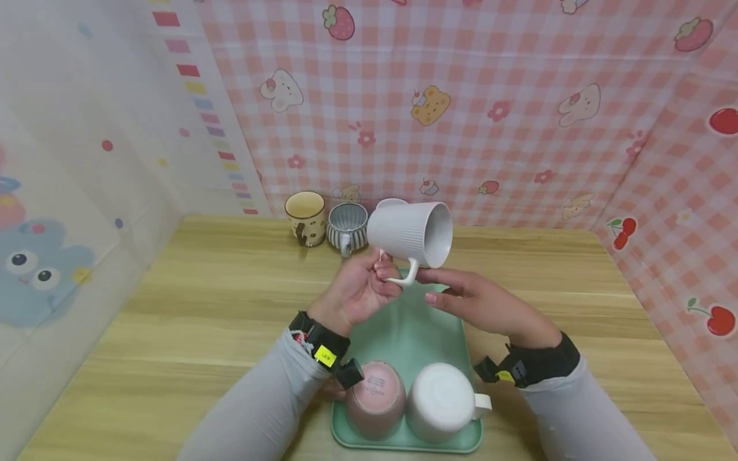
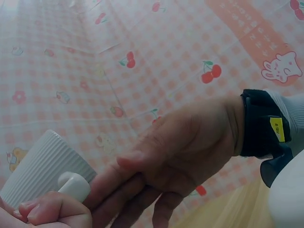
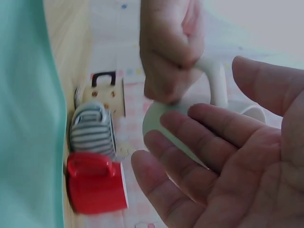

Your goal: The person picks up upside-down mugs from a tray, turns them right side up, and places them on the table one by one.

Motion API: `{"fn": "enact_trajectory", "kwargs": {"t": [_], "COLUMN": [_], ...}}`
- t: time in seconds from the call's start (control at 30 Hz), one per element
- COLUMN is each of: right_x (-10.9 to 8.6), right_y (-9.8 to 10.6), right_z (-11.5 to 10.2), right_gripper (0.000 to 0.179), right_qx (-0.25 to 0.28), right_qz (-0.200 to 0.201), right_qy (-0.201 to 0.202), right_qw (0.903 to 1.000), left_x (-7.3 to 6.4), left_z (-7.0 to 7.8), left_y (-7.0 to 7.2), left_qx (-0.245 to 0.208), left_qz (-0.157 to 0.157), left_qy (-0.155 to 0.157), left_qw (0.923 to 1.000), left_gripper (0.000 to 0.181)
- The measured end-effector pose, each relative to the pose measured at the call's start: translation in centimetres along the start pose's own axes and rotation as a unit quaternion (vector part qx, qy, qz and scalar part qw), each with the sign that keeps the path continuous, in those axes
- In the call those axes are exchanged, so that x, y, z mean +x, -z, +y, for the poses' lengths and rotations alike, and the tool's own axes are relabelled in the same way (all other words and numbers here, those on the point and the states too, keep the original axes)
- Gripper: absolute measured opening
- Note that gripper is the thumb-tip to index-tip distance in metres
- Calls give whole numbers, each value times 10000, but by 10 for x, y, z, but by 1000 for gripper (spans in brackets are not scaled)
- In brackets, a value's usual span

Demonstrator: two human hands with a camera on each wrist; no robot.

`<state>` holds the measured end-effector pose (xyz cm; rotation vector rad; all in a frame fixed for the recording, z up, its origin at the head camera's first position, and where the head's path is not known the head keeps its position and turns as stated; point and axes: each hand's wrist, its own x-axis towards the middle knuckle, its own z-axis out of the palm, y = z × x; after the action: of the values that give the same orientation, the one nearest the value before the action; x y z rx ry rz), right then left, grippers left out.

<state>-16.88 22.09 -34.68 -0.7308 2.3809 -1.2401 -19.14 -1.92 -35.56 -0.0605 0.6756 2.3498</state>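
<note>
A white ribbed mug (image 1: pixel 403 234) lies on its side in the air above the green tray (image 1: pixel 412 320), its mouth turned to the right. My left hand (image 1: pixel 363 288) grips it by the handle, fingers curled. Close to the mug's rim is my right hand (image 1: pixel 484 304), with its fingers extended; whether the fingertips touch the mug I cannot tell. The right wrist view shows that palm (image 3: pixel 251 175) open beside the mug. At the tray's near end, a pink mug (image 1: pixel 376 400) and a plain white mug (image 1: pixel 441 402) stand upside down.
Along the back of the wooden table (image 1: pixel 230 307) stand a cream mug with a dark handle (image 1: pixel 308 221), a striped cup (image 1: pixel 348 230) and a red mug (image 3: pixel 97 183). The held mug mostly hides the red one in the head view. Patterned cloth (image 1: pixel 461 147) hangs behind.
</note>
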Motion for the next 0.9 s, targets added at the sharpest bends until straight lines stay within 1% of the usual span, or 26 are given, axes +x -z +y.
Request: {"fn": "enact_trajectory", "kwargs": {"t": [0.13,0.3,0.47,0.57,0.7,0.77,0.9], "right_x": [1,0,-3,-5,-4,-3,-2], "right_y": [-2,-1,2,4,4,4,3], "right_z": [-1,-2,-4,-6,-9,-10,-9], "right_gripper": [52,48,42,39,37,36,32], "right_qx": [240,352,474,622,1115,1355,1790], "right_qz": [125,486,774,940,1134,1206,1251], "right_qy": [84,29,90,-35,-213,-214,-71], "right_qw": [9996,9982,9958,9936,9870,9832,9758], "left_x": [0,0,-3,-5,-7,-8,-9], "left_z": [-2,-4,-4,-5,-8,-9,-11], "left_y": [-1,-3,-4,-6,-9,-10,-12], "left_qx": [148,678,1433,1870,2110,2158,2302], "left_qz": [40,0,-70,30,167,174,114], "left_qy": [-88,-199,-276,-329,-296,-247,-179], "left_qw": [9998,9975,9893,9818,9769,9760,9729], "left_gripper": [40,36,32,32,32,32,35]}}
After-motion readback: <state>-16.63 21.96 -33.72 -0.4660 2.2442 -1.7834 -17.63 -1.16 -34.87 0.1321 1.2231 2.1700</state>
